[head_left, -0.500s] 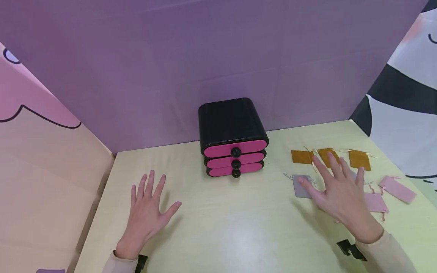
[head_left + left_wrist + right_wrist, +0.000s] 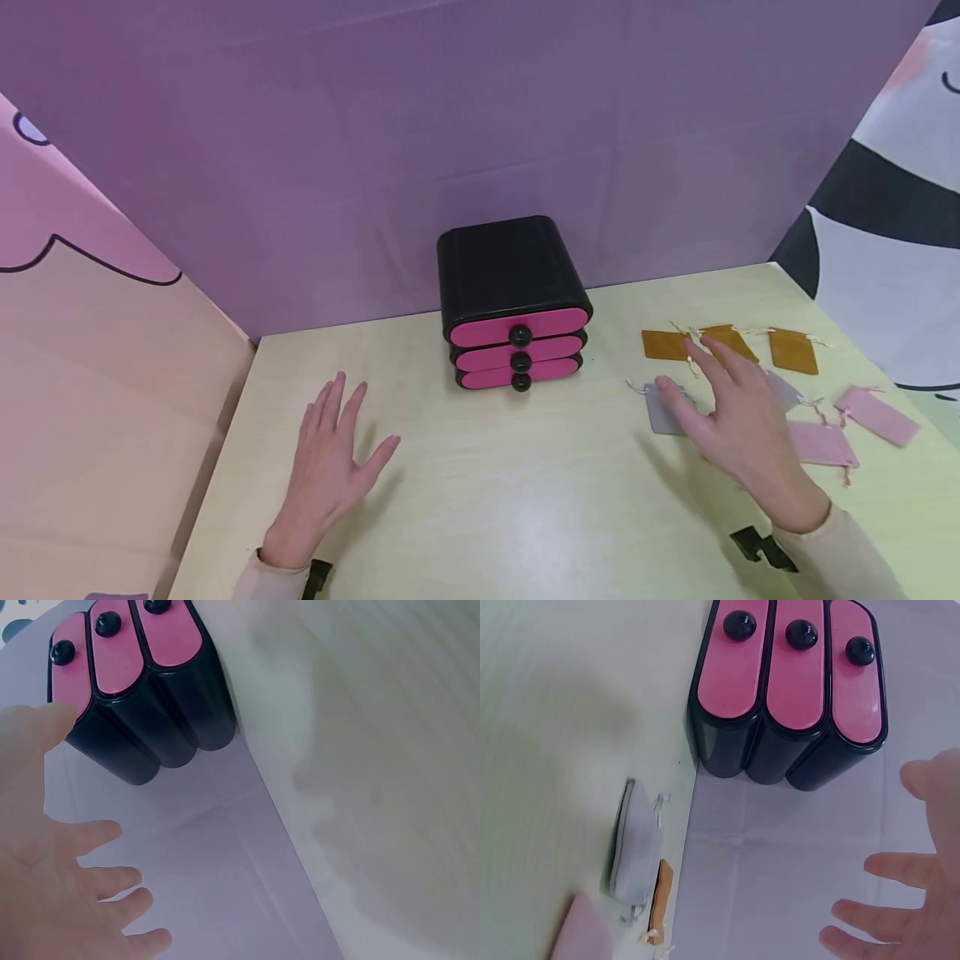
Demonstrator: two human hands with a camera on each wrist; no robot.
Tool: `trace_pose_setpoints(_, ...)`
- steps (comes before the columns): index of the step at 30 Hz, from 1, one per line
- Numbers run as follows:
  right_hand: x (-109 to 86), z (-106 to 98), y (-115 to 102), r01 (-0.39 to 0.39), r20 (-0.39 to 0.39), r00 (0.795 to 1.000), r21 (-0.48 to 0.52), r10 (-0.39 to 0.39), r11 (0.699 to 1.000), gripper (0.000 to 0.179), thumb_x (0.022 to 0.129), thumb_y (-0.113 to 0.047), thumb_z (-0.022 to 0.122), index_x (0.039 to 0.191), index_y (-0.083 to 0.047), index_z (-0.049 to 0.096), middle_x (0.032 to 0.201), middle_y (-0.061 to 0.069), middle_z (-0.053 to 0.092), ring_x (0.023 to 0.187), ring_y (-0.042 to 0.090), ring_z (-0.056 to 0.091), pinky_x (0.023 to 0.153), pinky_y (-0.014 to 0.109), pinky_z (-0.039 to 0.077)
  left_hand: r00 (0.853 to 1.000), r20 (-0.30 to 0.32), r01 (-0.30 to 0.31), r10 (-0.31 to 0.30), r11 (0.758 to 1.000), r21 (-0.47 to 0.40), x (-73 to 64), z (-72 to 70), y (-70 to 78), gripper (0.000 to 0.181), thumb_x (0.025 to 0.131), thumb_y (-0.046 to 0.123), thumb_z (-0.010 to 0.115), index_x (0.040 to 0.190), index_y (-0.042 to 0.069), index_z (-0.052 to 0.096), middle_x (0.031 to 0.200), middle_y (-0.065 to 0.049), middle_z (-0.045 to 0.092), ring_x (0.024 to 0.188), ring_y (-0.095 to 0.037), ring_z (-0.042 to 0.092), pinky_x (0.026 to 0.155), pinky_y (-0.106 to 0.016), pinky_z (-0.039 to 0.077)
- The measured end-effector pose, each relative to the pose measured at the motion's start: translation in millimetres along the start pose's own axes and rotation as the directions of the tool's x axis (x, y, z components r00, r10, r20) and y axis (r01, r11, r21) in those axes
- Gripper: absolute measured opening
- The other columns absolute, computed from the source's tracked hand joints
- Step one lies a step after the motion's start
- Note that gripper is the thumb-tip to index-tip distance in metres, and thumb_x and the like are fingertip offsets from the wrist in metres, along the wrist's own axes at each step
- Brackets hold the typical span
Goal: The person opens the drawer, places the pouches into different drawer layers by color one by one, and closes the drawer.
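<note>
My left hand [image 2: 326, 471] hovers over the left part of the table, fingers straight, thumb spread, holding nothing. On the right, my right hand [image 2: 742, 433] is held above several small drawstring pouches, its fingers extended and nothing in its grasp. It partly covers a grey pouch [image 2: 663, 410], a second grey pouch [image 2: 783, 390] and a pink pouch [image 2: 821, 443]. Three brown pouches [image 2: 792, 351] lie in a row behind it, and another pink pouch [image 2: 877, 415] lies farther right. Between the hands, at the back, stands a black chest [image 2: 513, 262] with three pink-fronted drawers [image 2: 802, 667], all closed.
The pale wooden table [image 2: 480, 492] ends at a purple backdrop [image 2: 375, 167] just behind the chest. A pink printed panel [image 2: 90, 375] borders the left side, and a black-and-white printed panel [image 2: 900, 275] the right. Black knobs [image 2: 521, 336] stick out from the drawer fronts.
The right hand has turned a little and shifted slightly left, its fingers closer together. The left hand has turned slightly, with its fingers also closer together. The chest and pouches stay put.
</note>
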State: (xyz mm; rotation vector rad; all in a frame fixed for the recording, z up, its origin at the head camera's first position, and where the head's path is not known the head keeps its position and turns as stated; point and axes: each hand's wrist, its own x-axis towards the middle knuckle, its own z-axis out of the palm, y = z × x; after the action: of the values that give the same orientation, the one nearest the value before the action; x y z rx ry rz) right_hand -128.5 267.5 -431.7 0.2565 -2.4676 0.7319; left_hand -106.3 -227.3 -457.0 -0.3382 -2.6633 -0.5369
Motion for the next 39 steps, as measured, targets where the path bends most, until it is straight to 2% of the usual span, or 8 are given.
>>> trace_pose_setpoints(4,1.9,1.1,-4.0,-0.002,-0.012,1.0,0.08,0.003,0.997,0.058,0.096,-0.031,0.076,0.146,-0.004,0.063,0.149,0.03,0.059,0.132,0.057,0.054,0.105,0.075,0.04,0.999,-0.038,-0.019,0.018,0.999,-0.036,4.2,2.2,3.2,0.079,0.091,0.042,0.077,0.153,0.0,0.051,0.168,-0.028,0.035,0.153,-0.049,0.034,0.123,-0.065,0.029)
trace_pose_setpoints(11,4.7,-2.5,-12.3,-0.084,0.061,0.995,0.139,0.076,0.987,0.056,0.102,-0.032,0.069,0.15,-0.005,0.059,0.154,0.028,0.056,0.14,0.055,0.049,0.112,0.075,0.036,0.994,-0.101,-0.048,0.039,0.995,-0.085,9.4,3.9,9.5,0.072,0.091,0.037,0.078,0.148,0.0,0.055,0.166,-0.024,0.041,0.151,-0.045,0.04,0.119,-0.063,0.036)
trace_pose_setpoints(20,8.3,1.5,-19.3,-0.103,0.079,0.993,0.209,0.088,0.972,0.053,0.103,-0.029,0.069,0.149,-0.005,0.059,0.152,0.025,0.059,0.141,0.051,0.051,0.109,0.075,0.04,0.994,-0.109,-0.008,-0.006,0.993,-0.121,10.9,7.6,15.6,0.067,0.093,0.034,0.078,0.149,0.005,0.056,0.164,-0.018,0.046,0.146,-0.042,0.047,0.106,-0.064,0.049)
trace_pose_setpoints(29,13.8,7.7,-27.0,-0.109,0.086,0.992,0.234,0.092,0.966,0.05,0.103,-0.027,0.07,0.146,-0.005,0.062,0.149,0.02,0.062,0.139,0.044,0.055,0.11,0.069,0.043,0.994,-0.109,-0.011,-0.006,0.988,-0.154,15.1,15.5,22.0,0.065,0.093,0.032,0.078,0.15,0.008,0.056,0.161,-0.015,0.05,0.143,-0.039,0.051,0.1,-0.061,0.053)
trace_pose_setpoints(32,15.6,10.4,-30.9,-0.101,0.07,0.994,0.245,0.086,0.964,0.047,0.102,-0.025,0.072,0.145,-0.008,0.064,0.146,0.017,0.065,0.136,0.039,0.057,0.116,0.042,0.044,0.994,-0.104,-0.004,-0.013,0.987,-0.158,16.2,18.2,24.1,0.065,0.093,0.031,0.078,0.15,0.008,0.056,0.16,-0.015,0.05,0.142,-0.039,0.053,0.099,-0.061,0.054)
trace_pose_setpoints(35,17.0,12.8,-35.3,-0.085,0.046,0.996,0.253,0.076,0.964,0.046,0.101,-0.022,0.073,0.143,-0.008,0.065,0.143,0.015,0.068,0.131,0.037,0.062,0.108,0.014,0.037,0.995,-0.1,-0.009,-0.006,0.987,-0.157,18.0,20.1,26.5,0.065,0.093,0.031,0.078,0.149,0.007,0.056,0.16,-0.014,0.051,0.141,-0.04,0.054,0.099,-0.061,0.054)
trace_pose_setpoints(37,17.4,14.5,-37.5,-0.079,0.038,0.997,0.264,0.071,0.961,0.045,0.1,-0.021,0.074,0.143,-0.008,0.066,0.142,0.014,0.068,0.128,0.036,0.063,0.103,0.004,0.031,0.995,-0.096,-0.016,0.001,0.988,-0.156,19.6,20.5,28.5,0.065,0.092,0.03,0.079,0.149,0.007,0.057,0.16,-0.014,0.051,0.141,-0.04,0.054,0.099,-0.06,0.054)
trace_pose_setpoints(39,17.0,15.7,-39.5,-0.074,0.031,0.997,0.266,0.068,0.961,0.045,0.1,-0.021,0.074,0.143,-0.009,0.066,0.141,0.014,0.068,0.126,0.035,0.064,0.098,0.002,0.033,0.996,-0.086,-0.022,0.009,0.988,-0.151,21.5,20.2,30.3,0.065,0.093,0.03,0.079,0.149,0.007,0.057,0.16,-0.014,0.051,0.141,-0.04,0.054,0.1,-0.06,0.054)
